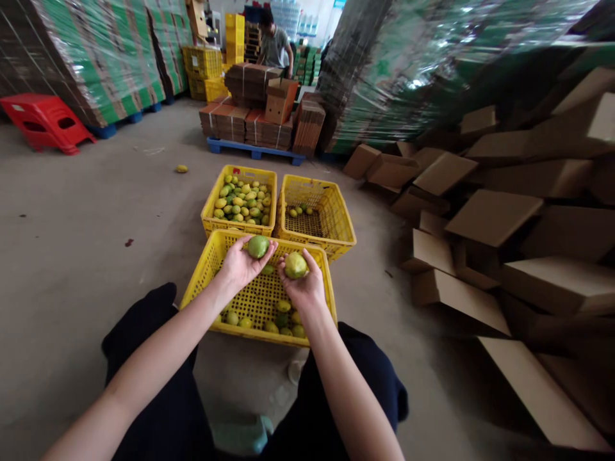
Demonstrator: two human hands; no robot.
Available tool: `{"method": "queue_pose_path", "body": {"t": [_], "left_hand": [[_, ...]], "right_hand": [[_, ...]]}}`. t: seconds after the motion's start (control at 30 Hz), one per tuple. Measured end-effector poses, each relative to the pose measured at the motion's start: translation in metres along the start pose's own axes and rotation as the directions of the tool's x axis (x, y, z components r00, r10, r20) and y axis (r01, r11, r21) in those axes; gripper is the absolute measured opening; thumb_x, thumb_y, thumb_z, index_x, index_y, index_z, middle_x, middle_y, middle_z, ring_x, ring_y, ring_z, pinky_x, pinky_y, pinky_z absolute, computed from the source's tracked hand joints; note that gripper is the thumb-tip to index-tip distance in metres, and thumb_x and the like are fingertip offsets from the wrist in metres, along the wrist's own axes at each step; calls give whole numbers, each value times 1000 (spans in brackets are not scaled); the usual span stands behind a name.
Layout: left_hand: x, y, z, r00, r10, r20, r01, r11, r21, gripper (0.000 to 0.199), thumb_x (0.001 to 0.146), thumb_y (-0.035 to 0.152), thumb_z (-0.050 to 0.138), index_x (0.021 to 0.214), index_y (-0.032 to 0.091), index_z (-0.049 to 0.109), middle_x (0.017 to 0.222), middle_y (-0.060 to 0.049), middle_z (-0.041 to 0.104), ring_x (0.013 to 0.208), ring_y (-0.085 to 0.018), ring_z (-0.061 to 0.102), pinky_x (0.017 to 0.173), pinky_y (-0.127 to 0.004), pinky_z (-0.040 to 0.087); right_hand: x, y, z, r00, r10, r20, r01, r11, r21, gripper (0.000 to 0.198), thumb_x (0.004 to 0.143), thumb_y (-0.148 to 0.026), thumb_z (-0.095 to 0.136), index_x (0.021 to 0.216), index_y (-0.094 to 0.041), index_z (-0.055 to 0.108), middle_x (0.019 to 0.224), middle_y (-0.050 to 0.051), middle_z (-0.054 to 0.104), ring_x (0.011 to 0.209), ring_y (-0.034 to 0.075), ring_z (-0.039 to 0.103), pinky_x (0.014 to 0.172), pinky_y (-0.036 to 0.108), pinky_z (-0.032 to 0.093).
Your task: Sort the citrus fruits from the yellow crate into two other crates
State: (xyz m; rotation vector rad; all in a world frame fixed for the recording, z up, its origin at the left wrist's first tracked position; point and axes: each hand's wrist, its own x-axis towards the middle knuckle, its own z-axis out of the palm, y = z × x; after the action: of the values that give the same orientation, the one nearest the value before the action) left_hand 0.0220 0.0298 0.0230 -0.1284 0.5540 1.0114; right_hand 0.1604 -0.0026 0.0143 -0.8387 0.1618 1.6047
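Note:
My left hand (241,264) is closed around a green lemon (258,246), which rests on the fingers with the palm turned up. In my right hand (307,280) lies a yellow-green lemon (295,265), with the fingers and thumb curled about it. Both hands are above the near yellow crate (192,289), slightly apart from each other. Several lemons (245,322) lie along the crate's near side, and another (268,269) shows between my hands. My arms hide part of the crate floor.
Beyond stand a yellow crate full of lemons (243,202) and a yellow crate (331,221) holding several. One lemon (181,168) lies on the floor. Cardboard boxes (494,218) are heaped at right. A red stool (45,121), a loaded blue pallet (254,151) and a person (276,45) are farther back.

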Motion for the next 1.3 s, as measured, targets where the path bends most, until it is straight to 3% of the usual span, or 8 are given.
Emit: {"method": "queue_pose_path", "body": {"t": [0.23,0.33,0.5,0.63,0.73,0.87,1.07,1.3], "left_hand": [[-2,-1,-4,995,-2,102,-11,992,127,19,90,22,47,76,16,58,65,-1,63,54,-13,64,41,-19,52],[3,-5,-8,993,98,70,-103,992,73,17,89,22,48,83,16,63,68,-2,65,60,-13,66,51,-21,56],[5,-12,-6,986,137,92,-144,987,70,23,87,20,45,93,9,65,80,-11,70,80,-19,70,75,-27,59],[-3,-12,-2,980,148,131,-169,970,172,20,85,21,50,92,10,65,79,-10,72,72,-17,70,65,-23,59],[-6,-10,-2,972,212,102,-225,965,137,19,85,23,49,85,13,65,66,-5,68,57,-13,66,50,-16,54],[0,-7,-4,948,306,94,-297,950,-99,27,83,21,42,95,15,66,76,-7,71,81,-18,71,71,-25,60],[8,-4,-6,939,303,164,-276,946,-169,43,84,23,41,121,15,61,111,-10,71,105,-20,67,86,-27,57],[9,-10,-4,949,221,225,-177,963,-201,41,86,22,42,122,16,61,110,-11,72,104,-21,68,85,-31,58]], "right_hand": [[-1,4,-4,931,-95,352,140,984,-106,22,80,-39,60,92,-21,62,80,1,69,57,13,62,39,20,42],[0,1,-3,888,-93,451,150,984,-93,29,78,-36,53,100,-19,63,85,3,70,60,14,62,41,22,42],[7,-6,0,874,-162,458,216,974,-66,30,79,-33,55,105,-21,63,90,2,71,61,13,62,40,20,41],[12,-5,5,873,-192,449,237,970,-46,24,81,-38,58,98,-22,64,85,1,70,58,11,60,40,18,41],[17,4,11,885,-238,400,221,971,89,22,82,-38,56,94,-22,64,85,0,71,67,12,64,61,24,55],[24,18,19,905,-242,351,172,960,220,23,82,-43,57,91,-22,65,91,1,73,94,17,69,83,32,57],[32,28,22,905,-232,357,139,954,267,29,80,-46,59,97,-24,65,99,2,73,104,18,67,86,35,57],[31,24,19,893,-252,372,158,952,263,27,81,-45,56,97,-25,64,96,2,72,104,17,66,84,32,57]]}}
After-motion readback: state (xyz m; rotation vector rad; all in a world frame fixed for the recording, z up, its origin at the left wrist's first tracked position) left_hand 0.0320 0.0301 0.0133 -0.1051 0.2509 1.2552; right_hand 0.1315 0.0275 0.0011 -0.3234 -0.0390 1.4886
